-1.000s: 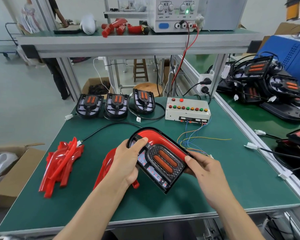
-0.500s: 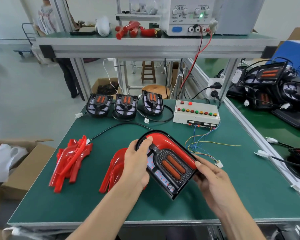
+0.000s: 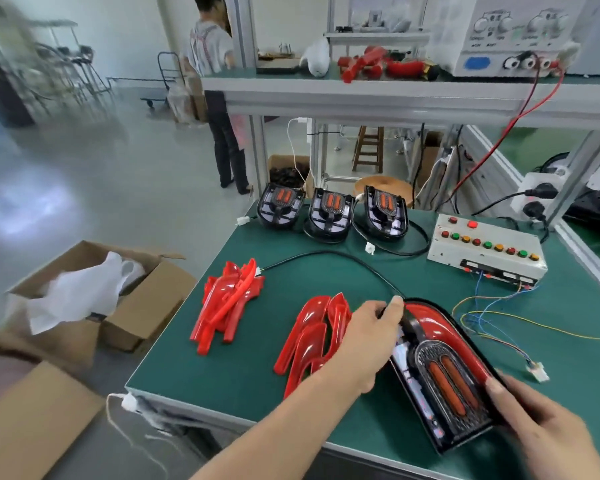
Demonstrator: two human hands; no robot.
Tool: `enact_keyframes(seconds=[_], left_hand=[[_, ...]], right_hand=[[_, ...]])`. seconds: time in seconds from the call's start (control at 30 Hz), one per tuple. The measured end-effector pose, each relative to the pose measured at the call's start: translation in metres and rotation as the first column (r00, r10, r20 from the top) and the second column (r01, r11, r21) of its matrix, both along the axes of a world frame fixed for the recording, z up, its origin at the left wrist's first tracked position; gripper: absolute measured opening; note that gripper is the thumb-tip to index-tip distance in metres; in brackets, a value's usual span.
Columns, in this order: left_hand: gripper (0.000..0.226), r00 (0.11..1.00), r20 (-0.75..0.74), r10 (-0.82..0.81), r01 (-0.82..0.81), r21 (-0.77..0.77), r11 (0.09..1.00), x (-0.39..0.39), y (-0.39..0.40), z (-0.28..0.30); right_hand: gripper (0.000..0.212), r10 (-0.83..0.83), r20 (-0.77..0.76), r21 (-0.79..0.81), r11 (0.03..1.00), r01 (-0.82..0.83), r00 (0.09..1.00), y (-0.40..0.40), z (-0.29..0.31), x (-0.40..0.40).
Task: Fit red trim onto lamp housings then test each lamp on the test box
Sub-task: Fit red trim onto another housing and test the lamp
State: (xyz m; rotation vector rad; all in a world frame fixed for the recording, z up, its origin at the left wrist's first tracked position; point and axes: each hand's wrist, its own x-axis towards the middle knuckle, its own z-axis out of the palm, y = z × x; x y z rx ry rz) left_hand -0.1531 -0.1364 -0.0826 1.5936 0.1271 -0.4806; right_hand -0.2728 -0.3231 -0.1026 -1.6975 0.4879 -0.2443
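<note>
A black lamp housing (image 3: 440, 379) with a red trim along its upper right edge lies tilted near the table's front edge. My left hand (image 3: 364, 344) grips its top left corner, thumb on the rim where its black cable leaves. My right hand (image 3: 534, 427) holds its lower right corner, thumb on the face. Two piles of loose red trims lie left of it: one pile (image 3: 309, 337) touching my left hand, another pile (image 3: 227, 303) farther left. The white test box (image 3: 485, 251) with coloured buttons sits at the back right, its wires ending in a white connector (image 3: 537, 372).
Three untrimmed housings (image 3: 329, 213) stand in a row at the back of the green table (image 3: 222, 368). Open cardboard boxes (image 3: 118, 299) sit on the floor to the left. A power supply (image 3: 520, 36) stands on the upper shelf. A person (image 3: 219, 98) stands behind.
The view has swung left and down, so the lamp now sits lower right in frame. Both hands keep hold of the housing, and my right hand has slid down to its lower corner.
</note>
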Motion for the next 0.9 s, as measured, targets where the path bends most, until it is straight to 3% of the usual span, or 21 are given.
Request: enact_keyframes(seconds=[0.1,0.2,0.27,0.33,0.4,0.5,0.63,0.73,0.83,0.9], left_hand=[[0.028,0.936,0.351,-0.001,-0.113,0.303,0.946,0.007,0.030,0.005],[0.012,0.777,0.627,0.053,-0.447,0.492,0.747,0.023,0.085,0.016],[0.012,0.767,0.641,0.032,-0.541,0.619,0.570,0.035,0.126,0.022],[0.013,0.830,0.558,0.001,-0.516,0.767,0.380,0.046,0.162,0.025],[0.015,0.881,0.472,-0.019,-0.451,0.852,0.266,0.049,0.186,0.024],[0.016,0.902,0.431,-0.021,-0.412,0.874,0.257,0.048,0.199,0.020],[0.036,0.928,0.372,-0.035,-0.355,0.906,0.231,0.050,0.198,0.013],[0.021,0.931,0.362,-0.048,-0.346,0.917,0.200,0.056,0.194,0.007],[0.013,0.924,0.381,-0.043,-0.362,0.904,0.226,0.058,0.194,0.004],[0.012,0.921,0.387,-0.047,-0.366,0.901,0.234,0.059,0.196,0.003]], right_hand=[[0.021,-0.020,-0.020,-0.071,0.997,0.019,1.000,0.006,0.003,0.000],[0.016,-0.029,-0.068,-0.096,0.995,0.022,0.997,0.005,0.001,0.003],[0.012,-0.075,-0.116,-0.108,0.992,0.062,0.990,0.006,0.002,0.006],[0.014,-0.099,-0.137,-0.136,0.987,0.080,0.986,0.003,-0.003,0.008],[0.012,-0.109,-0.111,-0.164,0.982,0.090,0.988,0.001,-0.008,0.008],[0.010,-0.092,-0.103,-0.140,0.987,0.077,0.990,0.000,-0.011,0.005],[0.008,-0.087,-0.095,-0.140,0.987,0.074,0.992,0.000,-0.009,0.007],[0.004,-0.059,-0.112,-0.163,0.986,0.040,0.992,0.002,-0.005,0.010],[0.004,-0.066,-0.142,-0.147,0.988,0.045,0.988,0.008,0.002,0.009],[0.017,-0.087,-0.149,-0.122,0.990,0.069,0.985,0.009,0.005,0.009]])
